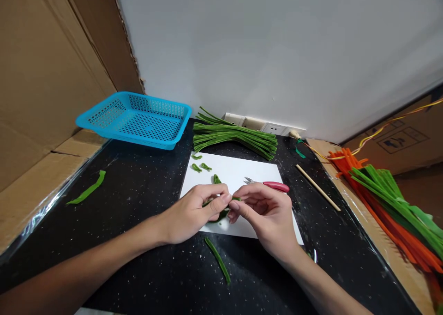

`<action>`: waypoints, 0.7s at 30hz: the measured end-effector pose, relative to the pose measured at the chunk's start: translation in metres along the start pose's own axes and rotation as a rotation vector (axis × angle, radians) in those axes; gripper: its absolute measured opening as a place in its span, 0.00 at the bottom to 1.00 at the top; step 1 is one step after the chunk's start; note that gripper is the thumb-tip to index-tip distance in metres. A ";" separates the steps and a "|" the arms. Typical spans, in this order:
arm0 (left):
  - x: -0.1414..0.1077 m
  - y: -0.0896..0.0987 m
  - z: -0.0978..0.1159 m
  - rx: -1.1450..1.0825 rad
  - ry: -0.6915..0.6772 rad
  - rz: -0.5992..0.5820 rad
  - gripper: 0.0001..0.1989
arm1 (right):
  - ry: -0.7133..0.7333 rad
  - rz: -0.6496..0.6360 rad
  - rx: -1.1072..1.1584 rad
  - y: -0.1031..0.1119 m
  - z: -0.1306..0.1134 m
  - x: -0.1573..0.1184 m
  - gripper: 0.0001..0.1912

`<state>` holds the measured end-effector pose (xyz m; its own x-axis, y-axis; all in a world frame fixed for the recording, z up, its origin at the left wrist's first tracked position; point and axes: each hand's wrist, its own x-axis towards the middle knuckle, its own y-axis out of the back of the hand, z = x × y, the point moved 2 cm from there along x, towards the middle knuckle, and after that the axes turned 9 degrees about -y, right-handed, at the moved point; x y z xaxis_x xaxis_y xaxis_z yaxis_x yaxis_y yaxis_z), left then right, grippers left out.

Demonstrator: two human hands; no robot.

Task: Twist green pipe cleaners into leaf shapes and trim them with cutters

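My left hand (199, 211) and my right hand (266, 211) meet over a white sheet (242, 165), thumbs and forefingers closed on a short green pipe cleaner (236, 198). Most of it is hidden by my fingers. Under and behind my left hand lies more bent green pipe cleaner (217, 179). Small curled green pieces (206, 166) rest at the sheet's upper left. Just past my right fingers lie cutting pliers with a red handle (277, 186), their jaws pointing left. A loose green pipe cleaner (218, 260) lies on the black table in front of the sheet.
A blue basket (145, 142) stands at the back left. Behind the sheet lies a green pipe-cleaner bundle (235, 137), near wall sockets (256, 124). To the right are a wooden stick (318, 188) and orange and green bundles (398, 208). A green strip (88, 190) lies left.
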<state>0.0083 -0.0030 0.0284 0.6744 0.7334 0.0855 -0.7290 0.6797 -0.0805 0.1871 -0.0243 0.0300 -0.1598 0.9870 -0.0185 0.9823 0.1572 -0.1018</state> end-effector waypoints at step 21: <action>0.010 0.024 -0.010 -0.145 0.115 0.050 0.16 | 0.060 0.067 -0.057 0.022 -0.006 0.013 0.07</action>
<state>-0.0016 0.0204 0.0174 0.6526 0.7569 -0.0357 -0.7432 0.6302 -0.2247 0.2072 -0.0075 0.0334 -0.0893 0.9954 0.0361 0.9948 0.0909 -0.0451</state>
